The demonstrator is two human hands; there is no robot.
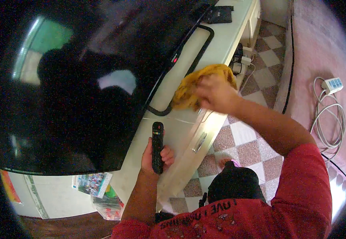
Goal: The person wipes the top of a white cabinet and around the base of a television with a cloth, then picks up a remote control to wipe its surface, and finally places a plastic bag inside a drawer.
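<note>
My left hand is closed around a black remote control, held upright in the view over the pale top of a low cabinet. A yellow cloth lies bunched on the cabinet top, over part of the black frame-shaped stand of a large television. On the cloth, near the cabinet's front edge, rests my right hand; it is motion-blurred, and whether its fingers grip the cloth is not clear.
A black box-like device sits at the far end of the cabinet. Plugs and cables hang by its front. At the right, a coiled white cable with a power adapter lies on pink bedding. A plastic bag is at lower left.
</note>
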